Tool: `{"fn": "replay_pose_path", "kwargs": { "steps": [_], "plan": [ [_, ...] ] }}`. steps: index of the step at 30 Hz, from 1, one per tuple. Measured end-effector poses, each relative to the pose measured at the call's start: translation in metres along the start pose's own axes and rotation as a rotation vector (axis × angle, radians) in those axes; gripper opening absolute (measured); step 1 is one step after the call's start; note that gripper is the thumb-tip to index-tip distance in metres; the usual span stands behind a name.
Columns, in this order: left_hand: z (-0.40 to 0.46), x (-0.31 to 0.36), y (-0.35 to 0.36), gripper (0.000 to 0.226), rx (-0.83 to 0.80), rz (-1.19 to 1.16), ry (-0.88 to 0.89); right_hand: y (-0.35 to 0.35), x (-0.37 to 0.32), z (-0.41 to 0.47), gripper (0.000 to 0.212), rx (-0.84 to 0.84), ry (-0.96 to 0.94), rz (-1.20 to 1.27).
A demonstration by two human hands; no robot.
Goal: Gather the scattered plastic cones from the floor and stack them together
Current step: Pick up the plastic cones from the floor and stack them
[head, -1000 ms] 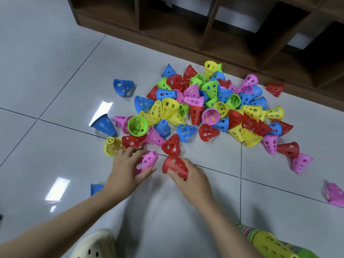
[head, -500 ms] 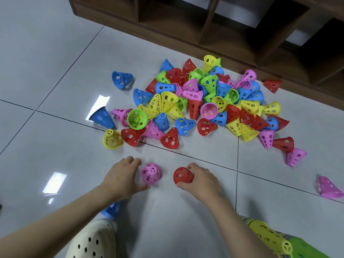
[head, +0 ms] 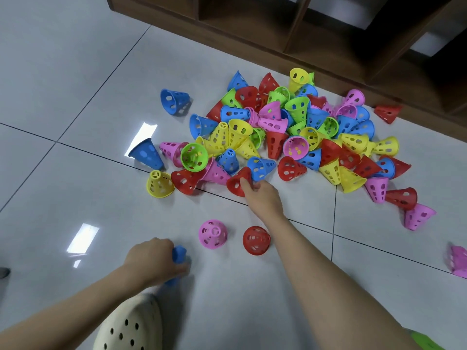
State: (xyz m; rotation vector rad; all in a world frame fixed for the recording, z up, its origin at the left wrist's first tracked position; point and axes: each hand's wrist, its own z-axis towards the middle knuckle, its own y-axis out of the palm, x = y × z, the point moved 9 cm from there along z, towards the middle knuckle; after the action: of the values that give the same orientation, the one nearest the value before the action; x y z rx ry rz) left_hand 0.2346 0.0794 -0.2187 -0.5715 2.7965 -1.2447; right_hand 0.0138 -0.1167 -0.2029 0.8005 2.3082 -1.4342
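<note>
While the big heap of perforated plastic cones (head: pixel 290 137) in red, blue, yellow, green and pink lies on the far side of the grey tiled floor (head: pixel 75 72), close to the dark wooden shelf unit (head: pixel 328 26), the person's two hands are busy at its near edge. Their right hand (head: pixel 262 195) reaches out to the heap and pinches a red perforated plastic cone (head: pixel 236 183) lying on its side there. Their left hand (head: pixel 154 261), much nearer, curls around a blue plastic cone (head: pixel 179 254) just beside a cream perforated clog (head: pixel 129 324). Between the two arms, a pink perforated plastic cone (head: pixel 212 234) and a second red perforated cone (head: pixel 256 240) stand upright on the floor, close together but apart. Off to the right, another pink cone (head: pixel 458 260) lies alone at the frame's edge.
</note>
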Motion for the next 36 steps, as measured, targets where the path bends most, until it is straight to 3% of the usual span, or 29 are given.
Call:
{"fn": "replay_pose_path", "kwargs": {
  "steps": [5, 10, 14, 19, 22, 24, 30, 32, 36],
  "plan": [
    [0.009, -0.002, -0.035, 0.049, 0.133, -0.271, 0.06, 0.009, -0.009, 0.019, 0.087, -0.002, 0.108, -0.035],
    [0.001, 0.01, -0.077, 0.039, 0.332, -0.619, 0.191, 0.015, -0.015, 0.032, 0.084, -0.04, 0.164, -0.089],
    [-0.01, 0.033, -0.095, 0.033, 0.388, -0.783, 0.373, 0.019, -0.016, 0.032, 0.084, -0.122, 0.22, -0.03],
    [-0.02, 0.056, -0.097, 0.036, 0.446, -0.799, 0.512, 0.024, -0.006, 0.032, 0.081, -0.159, 0.192, 0.038],
    [-0.013, 0.066, -0.079, 0.044, 0.409, -0.71, 0.547, 0.012, -0.01, 0.019, 0.042, -0.154, 0.119, 0.136],
    [-0.008, 0.073, -0.068, 0.048, 0.39, -0.638, 0.58, 0.001, -0.01, 0.005, 0.03, -0.153, 0.06, 0.232],
    [0.011, 0.075, -0.033, 0.05, 0.295, -0.548, 0.627, -0.038, 0.004, -0.052, 0.022, 0.043, -0.076, 0.493],
    [0.016, 0.07, -0.021, 0.049, 0.27, -0.526, 0.639, -0.046, 0.014, -0.074, 0.021, 0.13, -0.111, 0.469],
    [0.02, 0.066, -0.015, 0.05, 0.282, -0.544, 0.609, -0.044, 0.035, -0.109, 0.038, 0.238, -0.172, 0.317]
  ]
}}
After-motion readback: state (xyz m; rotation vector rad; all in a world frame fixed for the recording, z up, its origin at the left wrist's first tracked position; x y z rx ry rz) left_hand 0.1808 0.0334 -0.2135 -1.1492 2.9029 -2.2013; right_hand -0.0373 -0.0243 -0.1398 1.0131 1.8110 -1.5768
